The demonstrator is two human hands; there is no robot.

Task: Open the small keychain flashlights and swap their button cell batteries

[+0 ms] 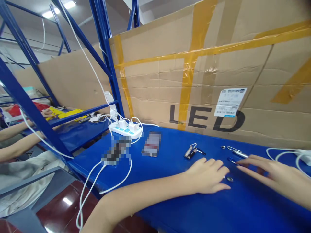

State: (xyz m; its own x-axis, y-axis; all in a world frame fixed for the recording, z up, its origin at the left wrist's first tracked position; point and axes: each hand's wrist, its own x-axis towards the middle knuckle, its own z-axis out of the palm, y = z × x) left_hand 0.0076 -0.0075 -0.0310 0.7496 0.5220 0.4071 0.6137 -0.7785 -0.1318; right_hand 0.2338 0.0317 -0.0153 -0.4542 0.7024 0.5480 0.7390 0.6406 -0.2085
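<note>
Dragging the loosely spread, palm-down left hand (207,176) sideways could scatter the small metal piece (229,179) just beside its fingertips. The blue clip (232,160) lies between the hands on the table (218,207), at the right hand's (272,170) narrowed fingertips; whether they grip it cannot be told.

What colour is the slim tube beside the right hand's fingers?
The slim, shiny tube is silver; the head view shows it best.
</note>
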